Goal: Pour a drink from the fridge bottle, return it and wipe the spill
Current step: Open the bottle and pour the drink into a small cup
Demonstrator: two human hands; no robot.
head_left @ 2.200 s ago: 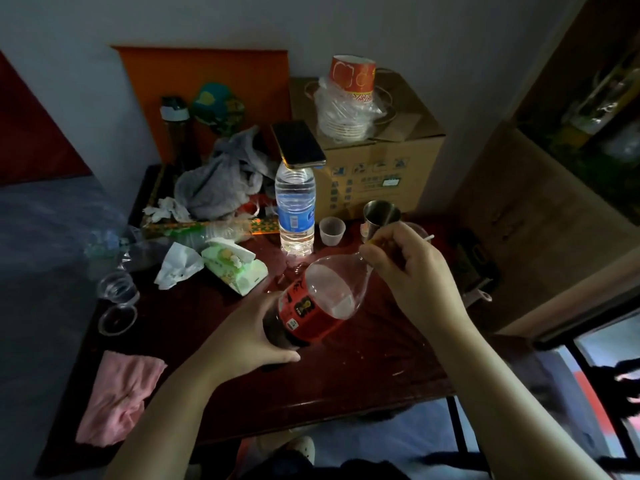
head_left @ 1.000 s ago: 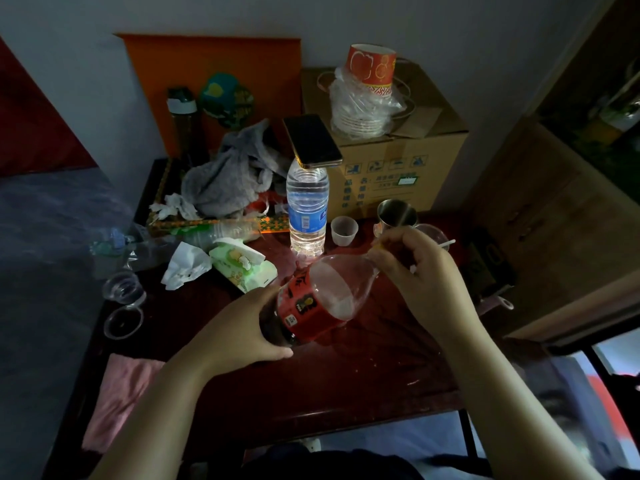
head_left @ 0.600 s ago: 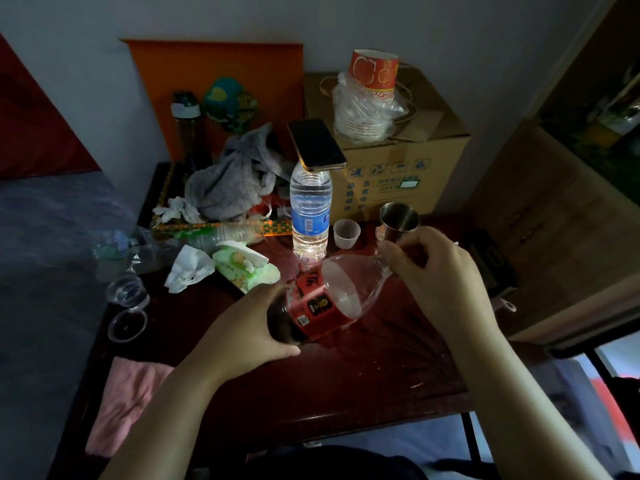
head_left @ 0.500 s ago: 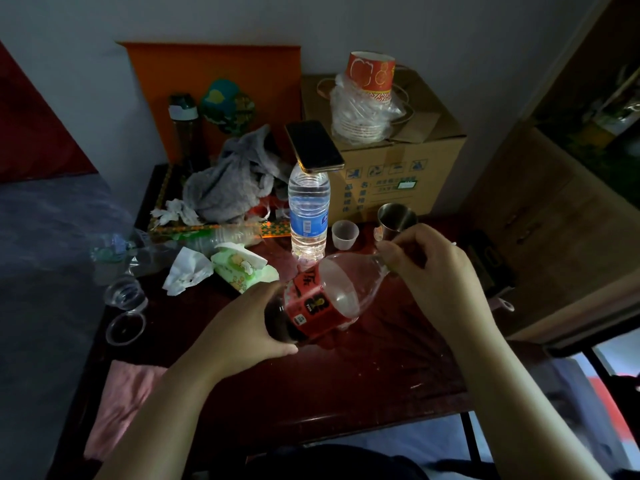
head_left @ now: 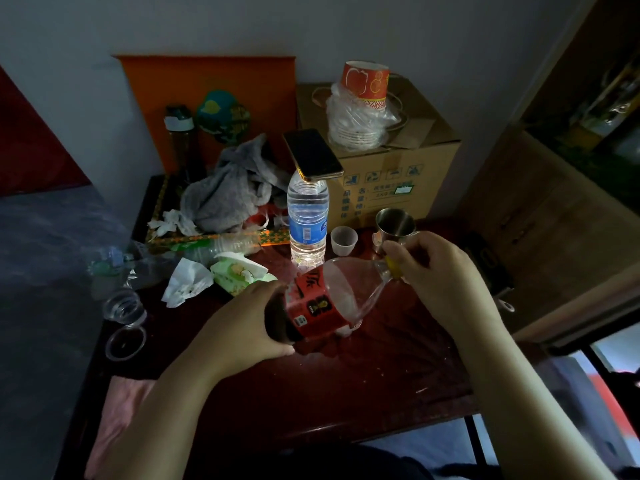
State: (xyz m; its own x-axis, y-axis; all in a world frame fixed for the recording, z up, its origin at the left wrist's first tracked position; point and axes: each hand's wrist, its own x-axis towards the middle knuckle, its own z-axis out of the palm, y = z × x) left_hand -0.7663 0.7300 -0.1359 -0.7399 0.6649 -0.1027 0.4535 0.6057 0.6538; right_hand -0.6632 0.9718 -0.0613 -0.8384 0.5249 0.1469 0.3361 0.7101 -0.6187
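A red-labelled drink bottle [head_left: 318, 299] with a little dark liquid lies tilted above the dark red table [head_left: 346, 386], neck toward the right. My left hand [head_left: 242, 327] grips its base. My right hand [head_left: 436, 275] grips the neck and the yellow cap. Just behind my right hand stand a steel cup [head_left: 394, 226] and a small white cup [head_left: 343, 240]. A pink cloth [head_left: 117, 417] lies at the table's front left corner.
A water bottle [head_left: 307, 220] with a phone [head_left: 311, 154] balanced on top stands behind the drink bottle. Tissues [head_left: 185, 282], a wipes pack [head_left: 239, 271], grey cloth [head_left: 228, 192], a cardboard box [head_left: 388, 168] and clear cups [head_left: 124, 320] crowd the back and left. A wooden cabinet [head_left: 554, 216] is on the right.
Both hands have kept their hold on the bottle, which has stayed tilted in about the same place. My right hand has shifted slightly on the neck, and the yellow cap now shows.
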